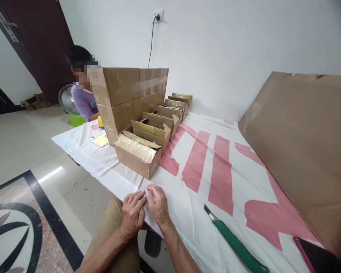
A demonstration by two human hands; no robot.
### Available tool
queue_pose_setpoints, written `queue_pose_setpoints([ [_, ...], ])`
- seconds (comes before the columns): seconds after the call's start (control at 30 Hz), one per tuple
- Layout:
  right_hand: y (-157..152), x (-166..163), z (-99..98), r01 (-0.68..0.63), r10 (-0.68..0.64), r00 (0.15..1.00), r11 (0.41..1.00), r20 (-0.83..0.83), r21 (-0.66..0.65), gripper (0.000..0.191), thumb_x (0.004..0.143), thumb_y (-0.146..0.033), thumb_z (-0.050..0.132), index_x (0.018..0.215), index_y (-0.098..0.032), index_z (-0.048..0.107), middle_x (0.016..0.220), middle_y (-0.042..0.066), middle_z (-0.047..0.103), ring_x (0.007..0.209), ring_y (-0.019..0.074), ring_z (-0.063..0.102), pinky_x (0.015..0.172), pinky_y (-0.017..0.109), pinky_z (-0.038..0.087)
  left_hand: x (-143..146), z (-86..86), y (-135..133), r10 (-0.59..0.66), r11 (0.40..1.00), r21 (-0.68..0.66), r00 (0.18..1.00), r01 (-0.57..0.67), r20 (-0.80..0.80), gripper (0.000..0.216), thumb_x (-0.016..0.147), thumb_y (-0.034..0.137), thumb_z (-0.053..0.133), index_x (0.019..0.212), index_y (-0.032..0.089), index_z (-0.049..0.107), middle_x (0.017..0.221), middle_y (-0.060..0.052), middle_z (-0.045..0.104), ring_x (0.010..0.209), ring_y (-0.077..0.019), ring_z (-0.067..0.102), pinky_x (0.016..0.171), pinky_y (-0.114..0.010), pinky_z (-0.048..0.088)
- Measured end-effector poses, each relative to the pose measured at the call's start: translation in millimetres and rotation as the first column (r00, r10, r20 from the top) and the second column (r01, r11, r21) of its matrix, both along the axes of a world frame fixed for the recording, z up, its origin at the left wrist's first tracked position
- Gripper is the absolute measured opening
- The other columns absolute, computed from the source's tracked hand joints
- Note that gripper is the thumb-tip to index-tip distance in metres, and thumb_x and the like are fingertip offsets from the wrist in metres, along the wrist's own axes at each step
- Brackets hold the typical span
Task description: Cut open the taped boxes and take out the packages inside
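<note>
My left hand [132, 213] and my right hand [158, 204] meet at the near edge of the cloth-covered table [184, 201], fingertips almost touching. Both have bent, closed fingers. Whatever lies between the fingertips, if anything, is too small to make out. Just beyond them stands the nearest small cardboard box [135, 153], its flap lined with shiny tape. Behind it, several more such boxes [150, 129] run in a row toward the wall, flaps raised. A green utility knife [235, 242] with its blade out lies to the right of my right hand.
Stacked closed cartons [122, 87] form a wall left of the row. Behind them sits another person [83, 98]. A large cardboard sheet [298, 151] leans at the right, near a red-edged phone [318, 256]. A yellow card [100, 140] lies at the left.
</note>
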State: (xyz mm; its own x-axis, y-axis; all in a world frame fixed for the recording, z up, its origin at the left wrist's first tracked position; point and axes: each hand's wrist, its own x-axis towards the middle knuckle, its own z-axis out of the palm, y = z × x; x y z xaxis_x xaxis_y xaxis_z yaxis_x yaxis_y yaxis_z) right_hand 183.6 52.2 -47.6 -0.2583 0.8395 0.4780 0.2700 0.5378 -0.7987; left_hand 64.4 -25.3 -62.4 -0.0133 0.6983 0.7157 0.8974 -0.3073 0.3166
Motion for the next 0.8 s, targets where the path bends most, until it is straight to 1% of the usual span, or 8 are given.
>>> queue_pose_setpoints([
  [0.13, 2, -1, 2.0, -0.029, 0.029, 0.999, 1.0, 0.019, 0.011, 0.022, 0.09, -0.021, 0.052, 0.092, -0.023, 0.073, 0.099, 0.009, 0.077, 0.101, 0.0254, 0.068, 0.094, 0.043, 0.055, 1, 1.1, 1, 0.0, 1.0, 0.004, 1.0, 0.0, 0.007, 0.036, 0.087, 0.008, 0.046, 0.112, 0.018, 0.07, 0.121, -0.011, 0.074, 0.116, -0.0273, 0.065, 0.098, -0.046, 0.048],
  [0.33, -1, -3, 7.6, -0.094, 0.091, 0.991, 0.995, 0.099, 0.02, 0.021, 0.086, -0.019, 0.054, 0.091, -0.024, 0.075, 0.097, 0.008, 0.077, 0.097, 0.0268, 0.066, 0.093, 0.045, 0.051, 2, 2.1, 1, 0.014, 1.0, -0.025, 0.999, -0.012, 0.052, 0.038, 0.091, 0.011, 0.046, 0.118, 0.02, 0.07, 0.119, -0.011, 0.074, 0.113, -0.0276, 0.066, 0.096, -0.046, 0.049],
  [0.53, -4, -4, 10.9, -0.08, 0.078, 0.988, 0.997, 0.132, 0.012, 0.022, 0.087, -0.017, 0.054, 0.09, -0.025, 0.074, 0.097, 0.006, 0.077, 0.097, 0.0252, 0.066, 0.092, 0.042, 0.049, 1, 4.1, 0, 0.006, 1.0, -0.022, 0.999, -0.005, 0.046, 0.038, 0.09, 0.01, 0.046, 0.117, 0.02, 0.071, 0.119, -0.011, 0.074, 0.111, -0.0271, 0.066, 0.094, -0.045, 0.049],
  [0.8, -4, -3, 12.5, -0.071, 0.069, 0.991, 0.997, 0.117, 0.009, 0.021, 0.087, -0.018, 0.054, 0.086, -0.025, 0.073, 0.095, 0.006, 0.077, 0.096, 0.0248, 0.067, 0.092, 0.041, 0.051, 1, 2.7, 0, -0.005, 1.0, -0.017, 0.998, 0.006, 0.061, 0.039, 0.088, 0.008, 0.047, 0.116, 0.019, 0.071, 0.118, -0.01, 0.075, 0.113, -0.0271, 0.065, 0.096, -0.045, 0.048],
])
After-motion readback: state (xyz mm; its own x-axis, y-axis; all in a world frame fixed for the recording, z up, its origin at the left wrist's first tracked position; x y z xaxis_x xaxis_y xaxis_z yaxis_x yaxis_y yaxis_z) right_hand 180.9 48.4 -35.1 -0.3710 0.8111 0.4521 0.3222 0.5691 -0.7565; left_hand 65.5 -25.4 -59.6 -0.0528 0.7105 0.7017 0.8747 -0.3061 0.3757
